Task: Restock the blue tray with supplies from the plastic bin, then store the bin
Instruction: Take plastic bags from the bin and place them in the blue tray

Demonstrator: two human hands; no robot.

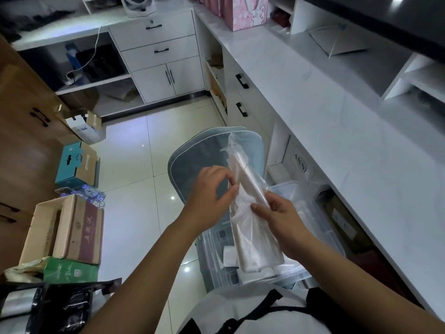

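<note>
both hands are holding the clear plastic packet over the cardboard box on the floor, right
Not quite. In the head view the left hand and right hand do hold the clear plastic packet, but over the clear plastic bin beside the counter, not the cardboard box, which sits off to the left.

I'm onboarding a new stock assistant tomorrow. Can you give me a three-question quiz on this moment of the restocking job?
1. True or false: both hands are on the clear plastic packet.
2. Which thing lies directly below the packet? A) the clear plastic bin B) the green box C) the pink gift bag
3. Fill in: the right hand grips the packet's middle, while the left hand pinches its ____ edge.

Key: 1 true; 2 A; 3 left.
</note>
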